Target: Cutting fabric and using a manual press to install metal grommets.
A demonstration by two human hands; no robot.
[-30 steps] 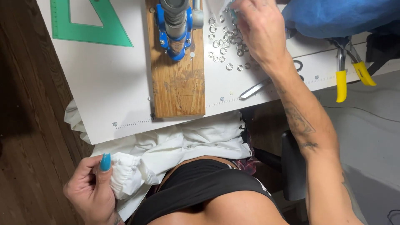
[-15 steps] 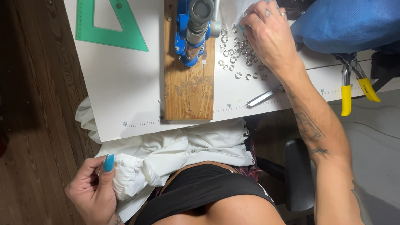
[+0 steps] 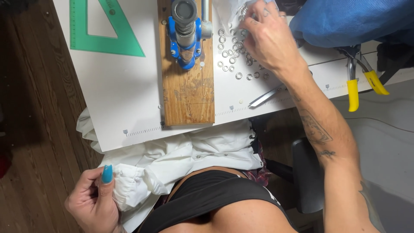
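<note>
My left hand [image 3: 94,199] grips a bunched edge of white fabric [image 3: 181,157] that lies across my lap below the table edge. My right hand [image 3: 266,38] reaches over a scatter of several small metal eyelets [image 3: 235,56] on the white table [image 3: 125,90], fingertips bent down among them near a clear plastic bag at the top. Whether it pinches an eyelet is hidden by the fingers. A blue hand press [image 3: 185,32] stands on a wooden board [image 3: 189,90] just left of the eyelets.
A green set square [image 3: 103,32] lies at the table's far left. Yellow-handled pliers [image 3: 360,82] and a blue cloth bundle [image 3: 349,21] sit at the right. A metal tool [image 3: 265,97] lies near the table's front edge. Dark wooden floor lies to the left.
The view has shifted a little, so the table sits further right in frame. My right hand stays over the eyelets, fingers working. My left hand keeps its hold on the fabric.
</note>
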